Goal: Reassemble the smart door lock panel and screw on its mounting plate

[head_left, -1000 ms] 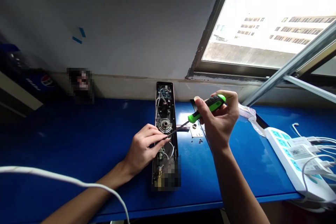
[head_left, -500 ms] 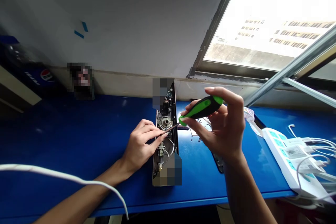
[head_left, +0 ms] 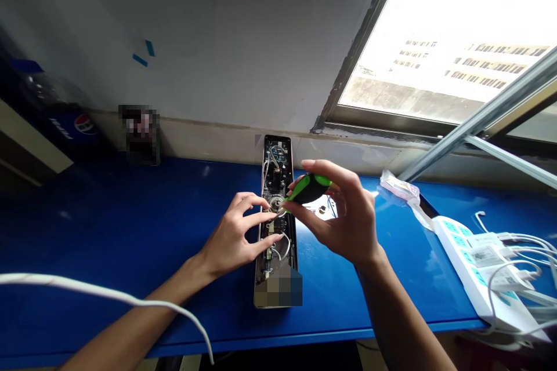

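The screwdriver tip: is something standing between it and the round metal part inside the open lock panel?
Nothing visible does. The right hand holds the screwdriver with its tip at the round metal part of the lock panel; the left hand fingers rest beside it.

Pepsi logo on blue box (head_left: 65, 127)
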A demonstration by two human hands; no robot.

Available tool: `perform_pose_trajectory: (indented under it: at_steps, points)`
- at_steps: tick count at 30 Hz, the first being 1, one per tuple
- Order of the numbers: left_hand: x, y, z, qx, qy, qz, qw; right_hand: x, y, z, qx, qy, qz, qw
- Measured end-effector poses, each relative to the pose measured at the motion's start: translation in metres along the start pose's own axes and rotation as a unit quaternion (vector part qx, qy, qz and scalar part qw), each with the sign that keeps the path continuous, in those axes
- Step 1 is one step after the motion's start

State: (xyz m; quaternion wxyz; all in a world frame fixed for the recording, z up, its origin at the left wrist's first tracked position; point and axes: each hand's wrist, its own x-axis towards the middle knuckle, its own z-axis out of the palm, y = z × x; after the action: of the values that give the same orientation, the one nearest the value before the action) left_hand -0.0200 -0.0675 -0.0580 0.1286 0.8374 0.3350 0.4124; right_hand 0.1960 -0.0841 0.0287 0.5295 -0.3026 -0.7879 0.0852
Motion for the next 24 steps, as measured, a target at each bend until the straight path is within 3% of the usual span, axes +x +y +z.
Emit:
perform_pose_trajectory:
  at_steps: [6, 11, 14, 17, 22, 24]
  points:
    - [0.002, -0.003, -0.007, -0.001, -0.035, 0.003, 0.999, 0.005, 0.002, 0.008, -0.096, -0.055, -0.091, 0.99]
    - [0.007, -0.003, -0.022, -0.017, -0.052, 0.019, 0.998, 0.011, -0.005, 0.005, -0.018, -0.102, -0.053, 0.993]
    - [0.008, -0.006, -0.023, -0.016, -0.041, 0.01, 0.999, 0.012, -0.006, 0.005, 0.024, -0.076, -0.055, 0.995]
    - [0.007, -0.009, -0.018, -0.003, -0.025, -0.017, 1.0, 0.013, -0.005, 0.007, -0.02, -0.025, -0.066, 0.997]
    - [0.007, -0.012, -0.011, 0.006, 0.0, -0.029, 1.0, 0.014, -0.005, 0.007, 0.036, -0.066, -0.027, 0.997]
    - [0.007, -0.011, -0.011, 0.007, 0.008, -0.031, 0.999, 0.015, -0.004, 0.007, 0.055, -0.042, -0.033, 0.997]
